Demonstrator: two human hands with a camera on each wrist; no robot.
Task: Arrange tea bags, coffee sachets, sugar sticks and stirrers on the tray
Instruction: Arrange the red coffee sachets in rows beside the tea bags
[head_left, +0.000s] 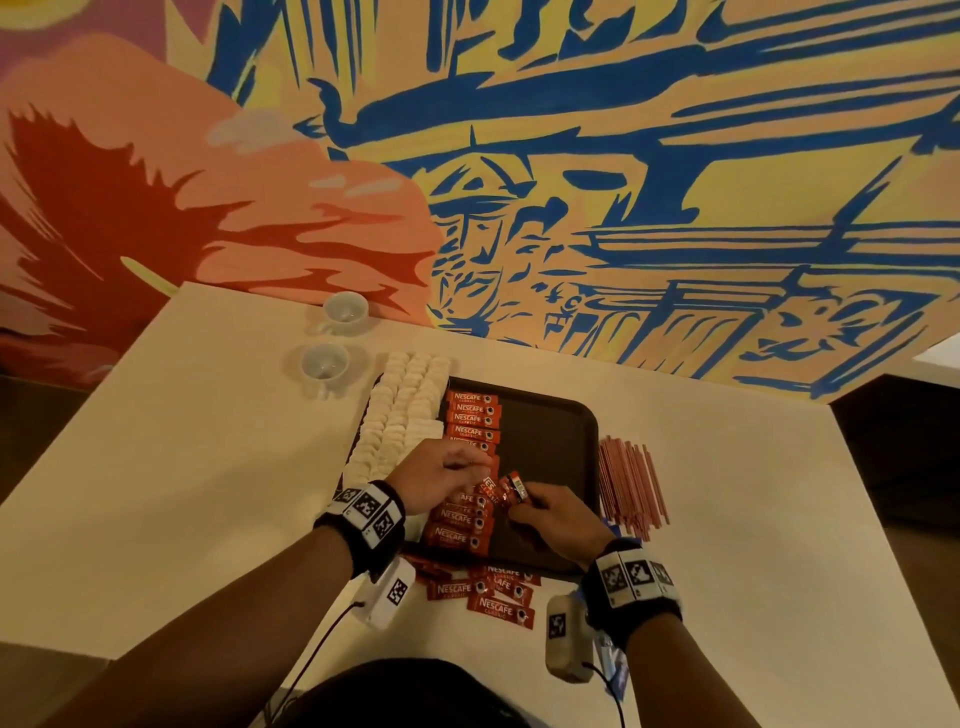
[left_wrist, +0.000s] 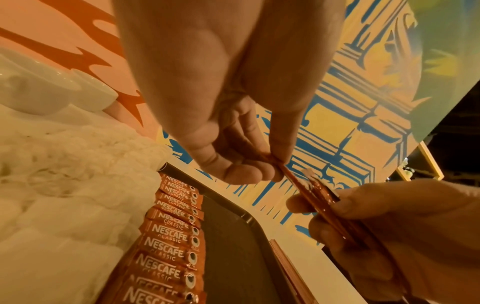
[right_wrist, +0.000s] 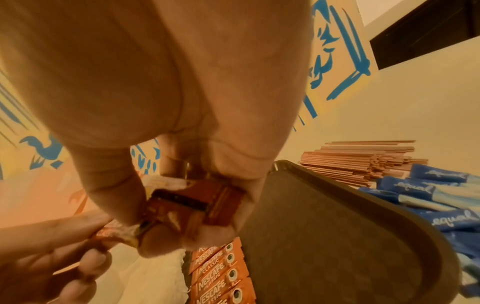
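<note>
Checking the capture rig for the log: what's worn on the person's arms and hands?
Both hands are bare, no gloves or sleeves. The left hand has a black wristband with white tiles printed with black square markers; the right hand has a matching wristband. A white camera box with a marker hangs under the left wrist, a black cable trailing from it.

Cafe or hotel refreshment spot. Painted mural wall (head_left: 623, 156) behind a pale counter (head_left: 208, 415). White cups (head_left: 332, 338), serving tray (head_left: 550, 441), bulk coffee sachets (head_left: 472, 415).

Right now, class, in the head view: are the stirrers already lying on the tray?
No, the stirrers lie in a heap on the table, just outside the right rim of the tray.
</note>
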